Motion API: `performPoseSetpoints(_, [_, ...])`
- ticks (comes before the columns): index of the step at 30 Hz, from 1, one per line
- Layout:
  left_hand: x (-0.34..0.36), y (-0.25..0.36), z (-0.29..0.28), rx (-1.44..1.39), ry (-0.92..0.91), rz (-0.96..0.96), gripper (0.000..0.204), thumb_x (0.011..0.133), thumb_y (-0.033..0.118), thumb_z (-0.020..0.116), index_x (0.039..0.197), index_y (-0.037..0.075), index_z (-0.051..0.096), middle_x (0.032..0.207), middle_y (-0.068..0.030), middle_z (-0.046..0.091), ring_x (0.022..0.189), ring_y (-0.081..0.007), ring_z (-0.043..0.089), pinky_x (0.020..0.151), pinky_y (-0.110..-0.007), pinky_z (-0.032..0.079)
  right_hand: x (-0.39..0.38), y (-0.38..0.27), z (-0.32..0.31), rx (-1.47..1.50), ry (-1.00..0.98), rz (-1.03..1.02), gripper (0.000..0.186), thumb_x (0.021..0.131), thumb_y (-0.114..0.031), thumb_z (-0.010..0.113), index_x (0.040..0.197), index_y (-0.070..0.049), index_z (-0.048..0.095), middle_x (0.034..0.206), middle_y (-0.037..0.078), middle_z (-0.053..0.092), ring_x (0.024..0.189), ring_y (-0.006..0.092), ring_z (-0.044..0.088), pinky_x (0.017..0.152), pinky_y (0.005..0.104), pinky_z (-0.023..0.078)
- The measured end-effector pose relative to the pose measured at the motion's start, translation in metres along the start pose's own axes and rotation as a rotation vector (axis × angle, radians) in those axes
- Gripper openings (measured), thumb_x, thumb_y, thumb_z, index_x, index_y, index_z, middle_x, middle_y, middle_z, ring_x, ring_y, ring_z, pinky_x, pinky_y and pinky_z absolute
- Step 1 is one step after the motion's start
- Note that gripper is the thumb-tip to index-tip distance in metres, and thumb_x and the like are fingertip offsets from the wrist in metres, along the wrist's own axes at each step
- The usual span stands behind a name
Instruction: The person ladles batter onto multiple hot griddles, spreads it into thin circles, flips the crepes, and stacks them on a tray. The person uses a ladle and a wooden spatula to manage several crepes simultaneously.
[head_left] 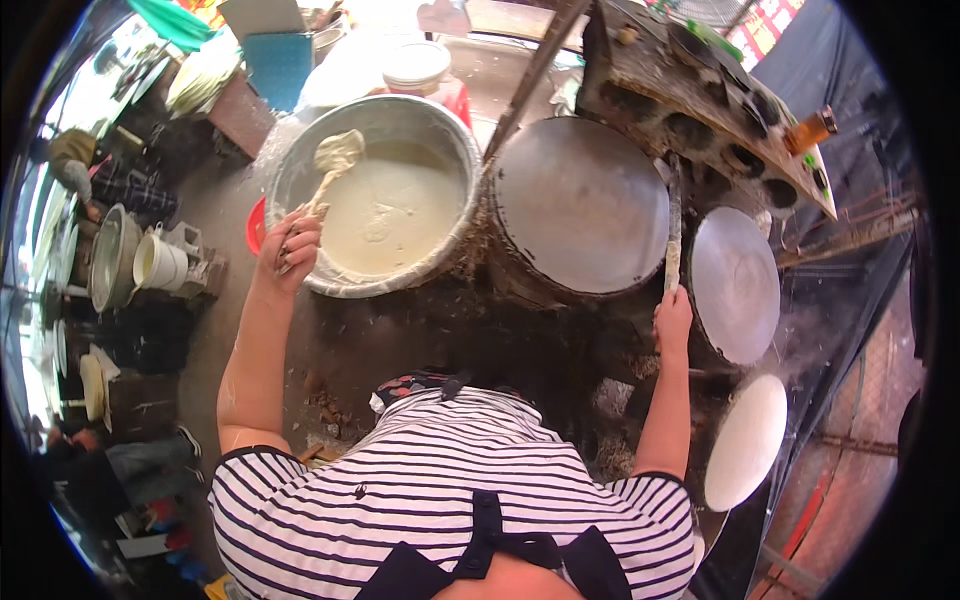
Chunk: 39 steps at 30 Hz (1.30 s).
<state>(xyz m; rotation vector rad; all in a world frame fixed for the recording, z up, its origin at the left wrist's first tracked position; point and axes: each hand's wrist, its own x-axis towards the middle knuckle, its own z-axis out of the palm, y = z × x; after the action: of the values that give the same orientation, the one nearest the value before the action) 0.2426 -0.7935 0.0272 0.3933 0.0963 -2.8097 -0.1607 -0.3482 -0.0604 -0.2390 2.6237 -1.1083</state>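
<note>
A ladle (338, 152) thick with pale batter is held up by its handle in my left hand (291, 245), its bowl over the left side of a large metal basin (466, 220). Creamy batter (410, 195) fills much of that basin. On the right, my right hand (673, 318) grips the near end of a long, flat, batter-crusted spatula (674, 240). The blade lies along the right edge of a big round griddle (580, 210), whose grey surface looks bare. Beside it sits a smaller round griddle (736, 285) with a thin, pale, shiny surface.
Nearest me at right is a white disc (747, 445). A soot-stained slab with round holes (690, 125) stands behind the griddles, an amber bottle (812, 130) on it. Left are a white bucket (162, 262), another basin (108, 258) and people. A red bowl (256, 226) touches the batter basin.
</note>
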Motion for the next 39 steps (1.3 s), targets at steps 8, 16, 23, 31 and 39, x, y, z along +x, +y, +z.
performPoseSetpoints(8, [-0.042,0.012,0.032,0.164,0.080,0.023,0.031,0.098,0.026,0.033,0.077,0.004,0.041,0.058,-0.0024,0.037,0.041,-0.0106,0.036,0.033,-0.025,0.034,-0.145,-0.132,0.119,0.563,-1.093,0.239,0.010,0.092,-0.017,0.047,0.092,-0.007,0.048,0.058,0.000,0.047,0.039,0.0068,0.040,0.033,0.0215,0.033])
performPoseSetpoints(16, [-0.048,0.042,-0.006,0.206,0.103,-0.119,0.031,0.097,0.028,0.035,0.078,0.005,0.044,0.050,-0.0030,0.038,0.035,-0.0127,0.033,0.031,-0.025,0.032,-0.120,-0.193,0.215,0.627,-1.017,0.105,0.011,0.093,-0.018,0.045,0.095,-0.007,0.049,0.060,0.001,0.049,0.040,0.0074,0.041,0.034,0.0229,0.036])
performPoseSetpoints(23, [-0.012,0.050,-0.068,0.411,0.339,0.048,0.014,0.095,0.016,0.039,0.083,0.008,0.037,0.065,0.0010,0.041,0.041,-0.0052,0.032,0.031,-0.020,0.026,-0.157,-0.184,0.214,-0.429,-0.404,-0.757,0.025,0.088,-0.015,0.051,0.112,-0.008,0.052,0.073,0.018,0.060,0.065,0.0344,0.060,0.057,0.0418,0.048])
performPoseSetpoints(31, [-0.011,0.045,-0.071,0.295,0.201,-0.145,0.023,0.095,0.020,0.038,0.076,0.008,0.038,0.056,0.0013,0.038,0.038,-0.0058,0.031,0.031,-0.020,0.027,-0.155,-0.201,0.195,-0.010,0.021,-1.082,0.032,0.086,-0.007,0.054,0.117,-0.007,0.049,0.080,0.015,0.060,0.066,0.0319,0.060,0.054,0.0371,0.049])
performPoseSetpoints(39, [-0.012,0.035,0.006,0.194,0.111,-0.218,0.030,0.097,0.027,0.034,0.077,0.006,0.042,0.048,-0.0005,0.035,0.032,-0.0119,0.028,0.030,-0.024,0.031,-0.151,-0.217,0.189,0.428,-0.174,-0.635,0.024,0.091,-0.007,0.047,0.115,-0.006,0.047,0.069,0.003,0.049,0.059,0.0117,0.047,0.057,0.0249,0.042])
